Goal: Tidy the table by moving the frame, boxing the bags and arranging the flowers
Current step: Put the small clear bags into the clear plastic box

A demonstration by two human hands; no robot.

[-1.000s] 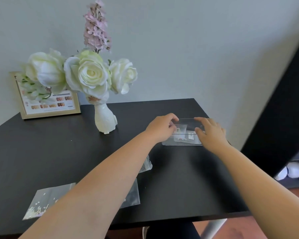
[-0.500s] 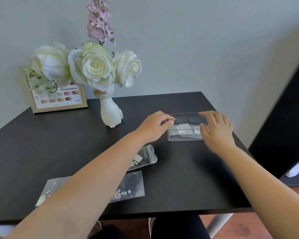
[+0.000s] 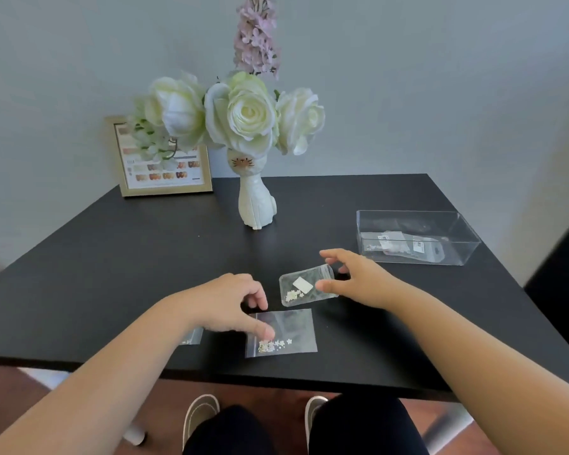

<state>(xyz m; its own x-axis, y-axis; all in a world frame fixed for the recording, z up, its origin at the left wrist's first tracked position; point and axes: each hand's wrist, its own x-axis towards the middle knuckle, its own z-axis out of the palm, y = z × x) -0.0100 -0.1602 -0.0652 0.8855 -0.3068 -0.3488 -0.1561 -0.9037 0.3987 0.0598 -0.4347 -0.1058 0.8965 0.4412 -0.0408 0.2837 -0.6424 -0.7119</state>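
A small zip bag (image 3: 306, 289) of tiny white flower beads lies near the middle of the black table (image 3: 112, 257), the right hand (image 3: 355, 277) closing thumb and fingers on its end; just nearer, a flat clear bag (image 3: 293, 330) lies under the left hand (image 3: 230, 300), whose fingertip presses on it; a third bag (image 3: 191, 338) peeks out beneath the left forearm; the clear plastic box (image 3: 418, 238) at far right holds more bags; behind stand the cat-shaped vase (image 3: 255, 198) of white roses (image 3: 247, 116) and the gold picture frame (image 3: 165, 162).
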